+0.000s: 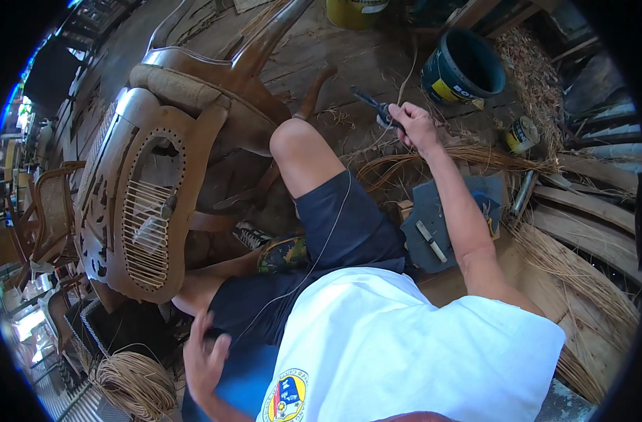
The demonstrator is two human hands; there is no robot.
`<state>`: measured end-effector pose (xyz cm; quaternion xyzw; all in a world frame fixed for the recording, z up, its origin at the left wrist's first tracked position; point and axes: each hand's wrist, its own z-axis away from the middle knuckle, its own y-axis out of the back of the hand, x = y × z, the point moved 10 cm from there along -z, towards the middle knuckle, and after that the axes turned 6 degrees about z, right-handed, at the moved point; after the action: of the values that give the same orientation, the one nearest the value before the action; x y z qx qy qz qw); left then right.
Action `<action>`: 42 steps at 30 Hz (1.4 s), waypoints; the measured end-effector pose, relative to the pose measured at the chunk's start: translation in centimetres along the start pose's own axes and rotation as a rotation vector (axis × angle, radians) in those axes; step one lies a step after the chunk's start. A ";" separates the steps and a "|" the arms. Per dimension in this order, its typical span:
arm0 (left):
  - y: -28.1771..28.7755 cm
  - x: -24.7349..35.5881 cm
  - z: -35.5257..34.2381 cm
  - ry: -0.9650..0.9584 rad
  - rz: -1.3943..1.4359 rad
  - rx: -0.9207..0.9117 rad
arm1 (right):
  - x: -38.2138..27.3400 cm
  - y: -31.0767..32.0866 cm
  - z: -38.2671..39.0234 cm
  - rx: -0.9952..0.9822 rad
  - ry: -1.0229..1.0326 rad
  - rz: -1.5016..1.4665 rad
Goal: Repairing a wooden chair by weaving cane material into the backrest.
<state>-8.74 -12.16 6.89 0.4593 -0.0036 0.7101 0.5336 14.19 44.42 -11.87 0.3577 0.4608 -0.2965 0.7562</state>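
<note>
Right arm [463,218] extended forward, elbow slightly bent; right hand [416,128] closed in a grip. Left hand [207,360] low at left side, fingers loosely parted, thumb apart. Right knee [294,142] raised, bent.

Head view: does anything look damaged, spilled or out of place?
The carved chair back looks half-strung: pale strands cross its lower part, while the upper part gapes open. Loose shavings also lie scattered beside the dark green bucket.

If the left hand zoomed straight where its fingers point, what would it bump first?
Probably the bent left knee, just past the fingertips of the left hand. The wooden chair back is beyond that, though depth is hard to judge.
</note>
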 end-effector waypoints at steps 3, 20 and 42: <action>-10.9 15.6 -6.2 -0.504 0.528 -0.353 | -0.6 -0.6 1.4 0.051 0.030 -0.002; -29.9 25.5 -21.1 -0.727 0.146 -0.116 | -4.1 -1.3 0.5 -0.012 0.041 -0.154; 3.3 -14.7 3.0 0.094 0.104 0.058 | 1.6 2.3 -11.1 -0.093 -0.098 -0.046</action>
<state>-9.21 -26.19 0.58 0.4398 0.0181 0.7574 0.4823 11.24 54.55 -16.29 0.2966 0.4447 -0.3093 0.7865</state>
